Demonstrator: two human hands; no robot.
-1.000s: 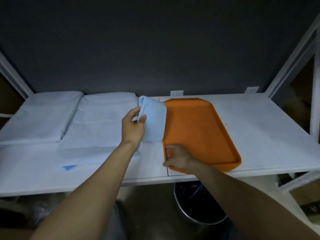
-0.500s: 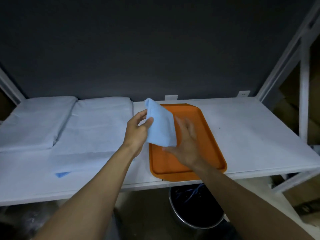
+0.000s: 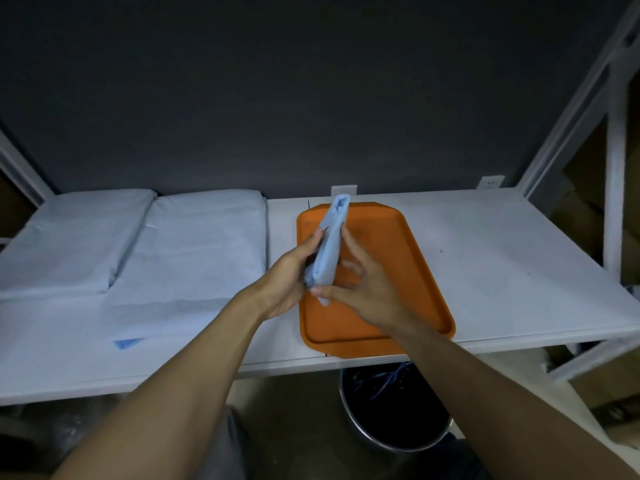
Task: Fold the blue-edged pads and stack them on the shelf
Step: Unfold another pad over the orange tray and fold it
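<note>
Head view: left hand [image 3: 289, 277] and right hand [image 3: 362, 291] pinch the folded pad [image 3: 331, 245] upright between them above the orange tray [image 3: 401, 261].

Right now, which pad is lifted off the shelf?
The folded light-blue pad, upright between left hand and right hand over the orange plastic tray; the white pads lie flat.

The folded pad [image 3: 329, 244] is plain light blue, the tray [image 3: 401, 278] orange, the shelf [image 3: 512, 258] white, the 2 stacks [image 3: 207, 244] pale bluish-white, the wall [image 3: 311, 98] dark grey.
</note>
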